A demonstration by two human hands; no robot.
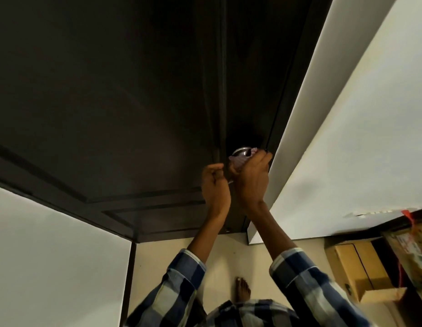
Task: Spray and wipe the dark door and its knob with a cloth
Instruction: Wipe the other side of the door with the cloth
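Around the knob (241, 152), low on the dark door (111, 90), right-hand fingers (264, 159) clamp a pale cloth (237, 161); twist it round fully. Beside it, the left hand (214, 182) looks curled, perhaps pinching something thin.
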